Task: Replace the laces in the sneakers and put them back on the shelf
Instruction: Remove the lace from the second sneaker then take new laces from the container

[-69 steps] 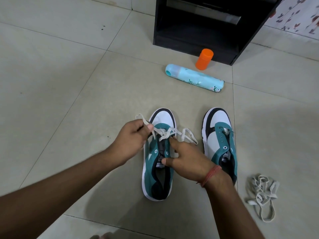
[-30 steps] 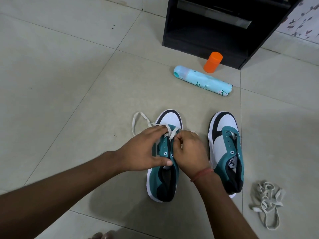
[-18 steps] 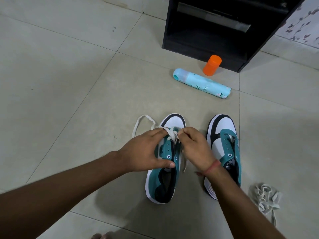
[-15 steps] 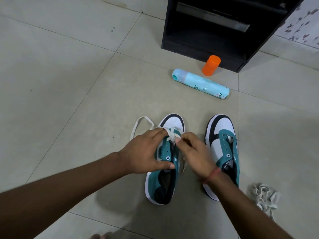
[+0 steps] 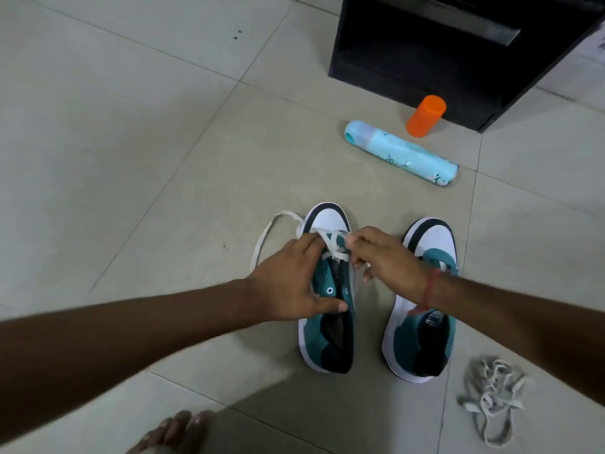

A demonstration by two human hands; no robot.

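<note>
1. The left sneaker [image 5: 327,309], teal and white with a black-edged toe, stood flat on the tiled floor [image 5: 131,142] with its toe pointing away from the person.
2. A white lace [image 5: 330,249] crossed the sneaker's front eyelets, and 1 long loop of it trailed onto the floor to the left of the toe.
3. The left hand [image 5: 291,286] lay over the sneaker's left side, its thumb pressed across the teal upper and its fingers curled at the lace near the front eyelets.
4. The right hand [image 5: 383,257] was closed in a pinch on the lace at the sneaker's right side, just behind the white toe; a red thread [image 5: 429,291] circled its wrist.
5. The right sneaker [image 5: 422,326] stood just beside the first, parallel to it, partly covered by the right forearm.
6. A loose heap of old laces [image 5: 491,398] lay on the floor near the right sneaker's heel.
7. Farther off, a light blue can [image 5: 399,157] lay on its side, with an orange cap [image 5: 425,115] upright just behind it, against the foot of a black shelf [image 5: 425,60].
8. Bare toes [image 5: 173,434] showed at the bottom edge.
</note>
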